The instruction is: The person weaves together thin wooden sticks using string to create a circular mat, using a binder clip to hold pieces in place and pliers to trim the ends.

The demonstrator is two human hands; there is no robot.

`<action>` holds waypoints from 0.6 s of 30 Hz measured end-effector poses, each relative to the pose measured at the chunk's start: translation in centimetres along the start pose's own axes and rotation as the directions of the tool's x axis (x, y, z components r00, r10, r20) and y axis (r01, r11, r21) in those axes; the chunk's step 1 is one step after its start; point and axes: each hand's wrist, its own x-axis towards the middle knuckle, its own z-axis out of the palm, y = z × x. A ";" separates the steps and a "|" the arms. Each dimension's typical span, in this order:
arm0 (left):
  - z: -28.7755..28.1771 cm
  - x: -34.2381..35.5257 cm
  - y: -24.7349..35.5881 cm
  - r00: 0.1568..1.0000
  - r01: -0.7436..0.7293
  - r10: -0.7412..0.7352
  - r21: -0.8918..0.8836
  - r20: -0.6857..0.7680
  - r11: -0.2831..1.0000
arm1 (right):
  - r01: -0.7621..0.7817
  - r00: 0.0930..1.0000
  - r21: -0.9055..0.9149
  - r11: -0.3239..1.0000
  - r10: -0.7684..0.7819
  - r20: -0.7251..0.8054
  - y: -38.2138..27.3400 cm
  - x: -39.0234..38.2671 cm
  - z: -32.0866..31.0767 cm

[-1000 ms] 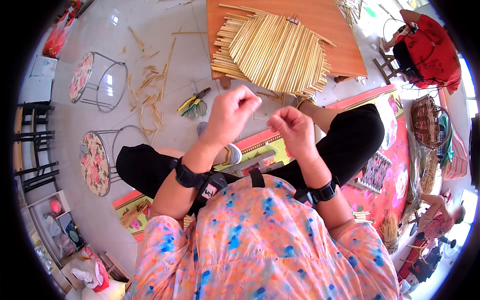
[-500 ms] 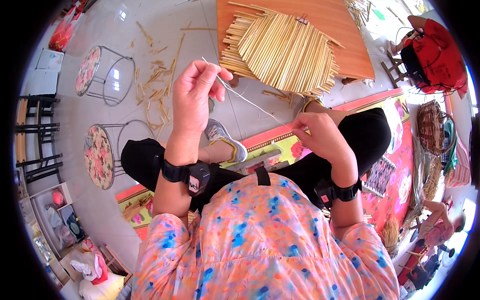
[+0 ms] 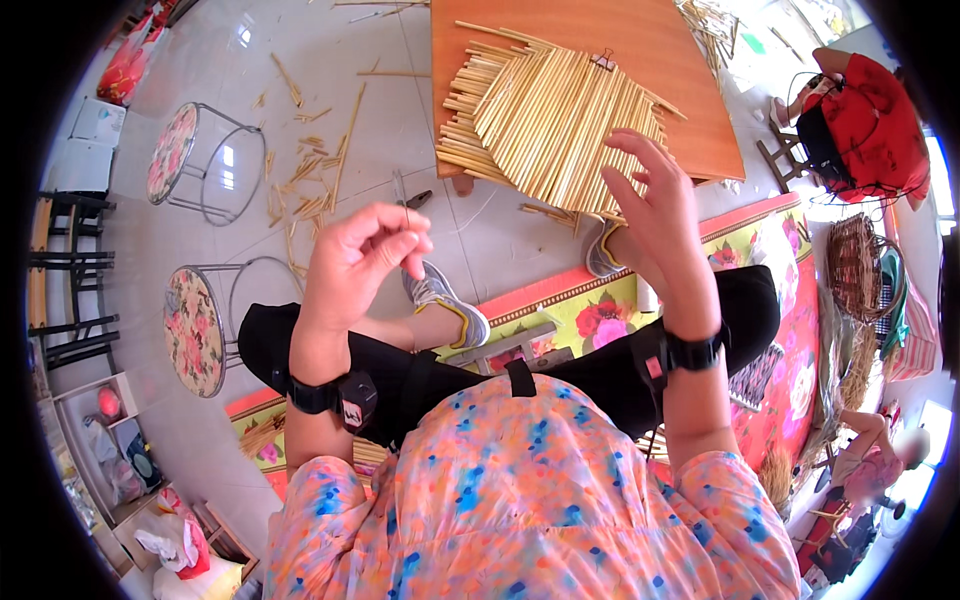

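My left hand [image 3: 370, 255] is closed in a pinch over the floor, left of the table. A thin white thread [image 3: 400, 188] rises from its fingertips, its far end faint and hard to follow. My right hand [image 3: 652, 190] is raised with fingers apart and nothing visible in it, in front of the near right edge of a mat of straw stalks [image 3: 555, 115]. Laid side by side, the stalks form a rounded raised panel over longer, uneven ones. A binder clip [image 3: 603, 60] grips the mat's far edge. Under it stands an orange-brown wooden table [image 3: 700, 140].
Cut stalk pieces [image 3: 310, 165] litter the tiled floor at the left, near two flowered stools [image 3: 195, 330]. A small dark tool [image 3: 420, 199] lies by the table. Right are a wicker basket [image 3: 855, 265] and a red bag [image 3: 875, 130]; another person [image 3: 870, 450] sits lower right.
My left hand has moved down and slightly left, still pinching the thread. My right hand has let go of the thread, risen toward the mat and opened its fingers.
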 end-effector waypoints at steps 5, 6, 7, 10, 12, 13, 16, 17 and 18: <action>0.2 0.0 -2.7 0.984 0.172 -0.173 0.044 0.040 0.984 | 0.015 0.995 -0.267 0.964 0.013 0.100 9.8 2.8 8.5; 0.3 0.1 -3.1 0.978 0.201 -0.203 0.056 0.041 0.978 | 0.038 0.992 -0.365 0.930 0.008 0.123 10.9 2.9 10.4; 0.6 0.3 -3.3 0.976 0.210 -0.213 0.073 0.039 0.975 | -0.049 0.961 -0.396 0.917 0.152 0.233 11.1 3.3 11.4; 0.9 1.3 -4.4 0.973 0.229 -0.231 0.051 0.028 0.972 | 0.031 0.949 -0.505 0.863 0.133 0.286 11.8 5.0 13.3; 1.0 2.1 -5.1 0.967 0.251 -0.254 0.079 0.026 0.965 | 0.109 0.942 -0.533 0.839 0.084 0.325 12.7 6.6 13.7; 1.1 2.4 -5.3 0.961 0.273 -0.276 0.090 0.029 0.958 | 0.156 0.944 -0.555 0.817 0.041 0.327 13.0 7.2 13.8; 1.2 2.9 -6.6 0.943 0.329 -0.330 0.052 0.031 0.943 | 0.260 0.927 -0.567 0.782 -0.037 0.374 14.2 8.6 14.2; 1.2 3.1 -7.2 0.938 0.345 -0.346 0.028 0.031 0.938 | 0.278 0.915 -0.554 0.785 -0.041 0.401 14.7 8.8 14.3; 1.3 3.3 -7.7 0.919 0.393 -0.393 0.010 0.040 0.920 | 0.296 0.901 -0.540 0.788 -0.042 0.432 15.2 8.7 14.4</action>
